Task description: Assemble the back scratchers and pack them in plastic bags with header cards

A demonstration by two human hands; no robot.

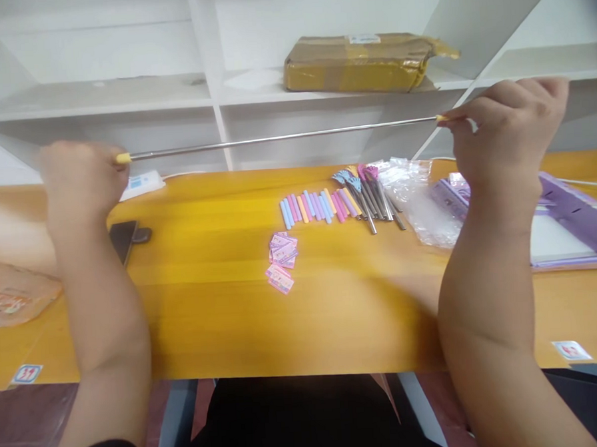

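A thin metal telescopic back scratcher (279,138) is drawn out long above the table, yellow at both ends. My left hand (81,181) is closed around its left end, and my right hand (506,132) pinches the right end; the fingers hide any claw. Below it on the table lie more back scratchers (372,196) with blue, pink and yellow hand-shaped heads. Beside these, pastel tubes (320,206) lie in a row. Small pink and purple printed cards (282,250) lie in a loose pile nearer to me.
Clear plastic bags (417,197) and a purple tray-like box (579,222) lie on the right. To the left are a dark phone (123,239) and an orange package (14,292). A taped cardboard box (357,63) sits on the white shelf (136,95) behind.
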